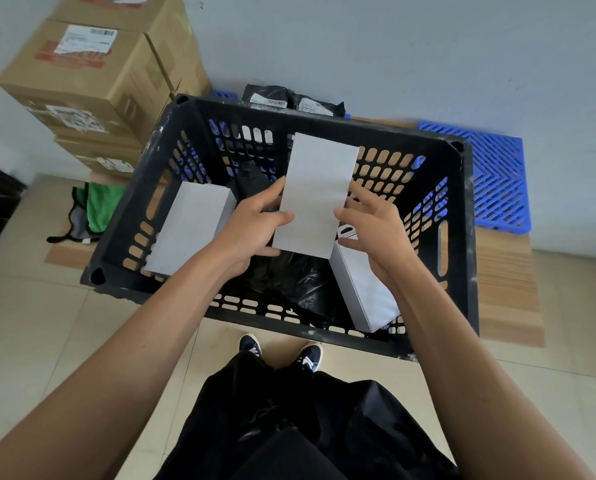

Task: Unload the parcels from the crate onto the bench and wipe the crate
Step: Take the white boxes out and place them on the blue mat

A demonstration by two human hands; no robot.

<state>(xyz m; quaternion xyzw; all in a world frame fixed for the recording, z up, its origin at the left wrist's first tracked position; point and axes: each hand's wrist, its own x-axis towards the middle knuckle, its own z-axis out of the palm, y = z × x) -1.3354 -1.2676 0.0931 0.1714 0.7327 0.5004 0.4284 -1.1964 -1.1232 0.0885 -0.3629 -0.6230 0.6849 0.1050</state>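
A black slotted crate (463, 237) stands on a low cardboard-covered bench in front of me. Over its middle I hold a white box parcel (317, 188): my left hand (251, 226) grips its left edge and my right hand (376, 230) grips its right edge. Inside the crate lie another white box (189, 226) at the left, a third white box (362, 285) at the right, and black plastic mailer bags (296, 278) between them. A green and grey cloth (94, 213) lies on the bench left of the crate.
Stacked brown cartons (92, 74) stand at the back left against the wall. Black mailer parcels (289, 102) lie behind the crate. A blue plastic pallet (490, 174) sits at the right. Flat cardboard (504, 289) covers the bench right of the crate. My feet stand on tiled floor (30, 323).
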